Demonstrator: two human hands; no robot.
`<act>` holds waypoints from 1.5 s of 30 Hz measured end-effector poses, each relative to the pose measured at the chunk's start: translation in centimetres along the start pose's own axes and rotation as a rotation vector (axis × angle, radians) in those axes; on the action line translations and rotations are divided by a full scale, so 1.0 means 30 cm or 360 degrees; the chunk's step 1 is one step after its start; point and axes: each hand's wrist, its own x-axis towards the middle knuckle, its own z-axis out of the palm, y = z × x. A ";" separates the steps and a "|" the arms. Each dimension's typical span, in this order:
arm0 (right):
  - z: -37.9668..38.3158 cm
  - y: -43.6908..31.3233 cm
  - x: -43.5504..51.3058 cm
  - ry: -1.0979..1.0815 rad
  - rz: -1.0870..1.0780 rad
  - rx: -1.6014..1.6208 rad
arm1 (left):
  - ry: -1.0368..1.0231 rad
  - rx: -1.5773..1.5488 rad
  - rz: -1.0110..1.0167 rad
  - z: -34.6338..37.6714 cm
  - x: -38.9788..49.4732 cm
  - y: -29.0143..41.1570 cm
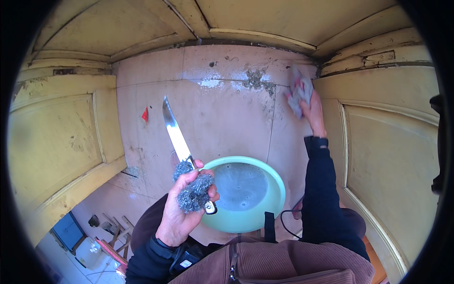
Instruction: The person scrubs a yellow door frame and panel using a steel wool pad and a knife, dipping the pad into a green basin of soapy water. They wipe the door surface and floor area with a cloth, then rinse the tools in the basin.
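Note:
My left hand (184,206) grips a knife (176,136) together with a tangle of steel wool (195,191). The blade points away from me, up and to the left, and the handle end shows below my fingers. Out to the right, my right hand (313,113) presses a crumpled grey and pink cloth (299,92) to the pinkish tiled floor (209,117). Grey sludge (256,78) and wet patches lie on the tiles left of the cloth. Close in front of my body stands a pale green basin (278,184) with cloudy grey water (243,186) in it.
A closed yellow wooden door (262,17) spans the far side. Yellow panelled door leaves stand at the left (56,131) and right (390,142). A red scrap (145,114) lies on the floor. Wooden stool legs (120,230) show behind at lower left.

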 end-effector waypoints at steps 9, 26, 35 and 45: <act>0.488 -0.050 0.005 -0.0390 -0.0010 -0.0236 | 0.0083 -0.0021 -0.0002 0.005 -0.025 -0.002; 0.237 -0.020 -0.362 -0.0849 -0.0498 -0.0510 | 0.0156 -0.0060 0.0082 -0.040 -0.038 -0.006; 0.552 -0.326 0.164 -0.0461 -0.0321 -0.0227 | 0.0338 -0.0175 0.0390 -0.055 -0.009 -0.032; 0.051 0.121 -0.262 -0.0220 0.0043 0.0110 | 0.0207 -0.0271 0.0453 -0.116 -0.067 -0.061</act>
